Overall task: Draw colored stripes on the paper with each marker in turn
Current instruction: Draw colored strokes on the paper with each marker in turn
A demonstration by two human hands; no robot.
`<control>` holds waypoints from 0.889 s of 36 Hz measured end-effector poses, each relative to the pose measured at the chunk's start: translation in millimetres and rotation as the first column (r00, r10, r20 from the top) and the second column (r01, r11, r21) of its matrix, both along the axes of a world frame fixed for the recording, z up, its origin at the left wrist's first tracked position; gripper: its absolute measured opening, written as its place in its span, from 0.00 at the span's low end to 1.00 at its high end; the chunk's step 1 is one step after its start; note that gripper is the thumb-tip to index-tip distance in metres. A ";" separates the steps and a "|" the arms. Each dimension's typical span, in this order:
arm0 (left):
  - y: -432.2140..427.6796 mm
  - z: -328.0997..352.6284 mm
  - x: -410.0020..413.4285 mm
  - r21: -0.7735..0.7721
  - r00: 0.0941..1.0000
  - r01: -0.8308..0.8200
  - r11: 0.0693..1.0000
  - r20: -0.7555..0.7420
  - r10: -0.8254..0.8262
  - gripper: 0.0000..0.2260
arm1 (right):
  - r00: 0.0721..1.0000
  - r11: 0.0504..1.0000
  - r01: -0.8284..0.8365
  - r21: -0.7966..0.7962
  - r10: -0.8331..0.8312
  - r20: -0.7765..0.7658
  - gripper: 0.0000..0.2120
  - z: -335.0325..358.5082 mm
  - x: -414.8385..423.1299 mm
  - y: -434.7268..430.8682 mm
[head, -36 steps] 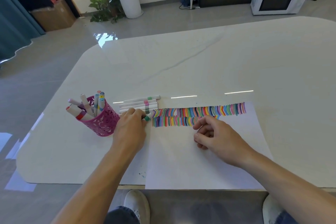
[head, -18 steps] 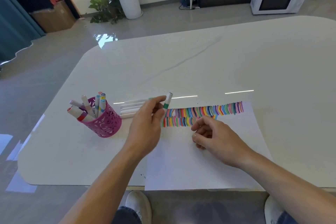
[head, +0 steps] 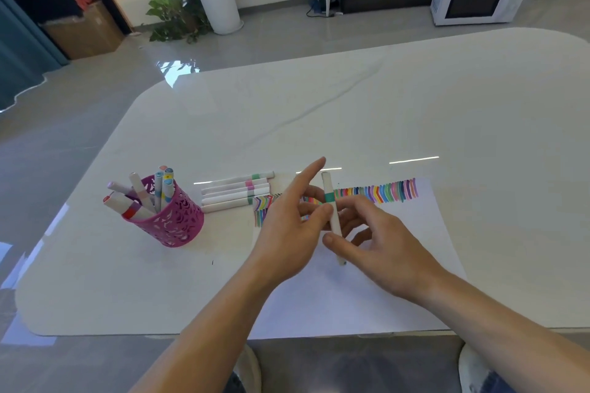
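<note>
A white marker with a green band (head: 329, 197) stands nearly upright above the white paper (head: 351, 297). My left hand (head: 287, 223) pinches it near the band between thumb and fingers, index finger stretched out. My right hand (head: 383, 242) grips the marker's lower part with thumb and curled fingers. Rows of colored stripes (head: 386, 193) run along the paper's far edge, partly hidden behind both hands.
Several capped white markers (head: 236, 191) lie side by side on the white table (head: 319, 112), left of the paper. A pink openwork cup (head: 172, 220) holding several more markers stands further left. The table's near edge runs just below the paper.
My left hand lifted the green-banded marker from the row on the table and carried it right, over the paper. My right hand rose from the paper and took hold of its lower part.
</note>
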State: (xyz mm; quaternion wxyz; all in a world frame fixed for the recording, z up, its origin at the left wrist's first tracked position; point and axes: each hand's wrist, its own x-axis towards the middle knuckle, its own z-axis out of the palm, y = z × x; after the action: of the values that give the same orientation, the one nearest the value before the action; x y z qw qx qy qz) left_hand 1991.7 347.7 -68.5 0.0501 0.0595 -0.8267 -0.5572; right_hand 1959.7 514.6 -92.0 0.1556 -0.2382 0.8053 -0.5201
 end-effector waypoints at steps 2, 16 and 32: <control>4.9 -0.9 -1.2 0.022 1.000 0.016 1.000 0.005 -0.016 0.27 | 1.000 1.000 0.012 -0.003 -0.012 -0.002 0.14 -0.8 0.7 2.8; 12.0 -8.4 -1.5 -0.364 0.993 0.110 0.925 0.005 -0.116 0.04 | 0.978 0.985 0.049 0.163 -0.015 -0.206 0.04 -8.2 -14.2 29.5; 14.0 -12.0 3.6 -0.634 0.953 0.232 0.738 -0.005 -0.304 0.09 | 0.918 0.873 0.045 0.485 0.156 -0.365 0.19 -4.1 -14.3 34.8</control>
State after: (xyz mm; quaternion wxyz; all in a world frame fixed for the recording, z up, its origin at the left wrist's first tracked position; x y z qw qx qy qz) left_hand 1995.3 361.7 -80.5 0.0309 -0.1106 -0.9602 -0.2545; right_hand 1945.4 549.5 -96.2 0.0606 -0.3147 0.9167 -0.2387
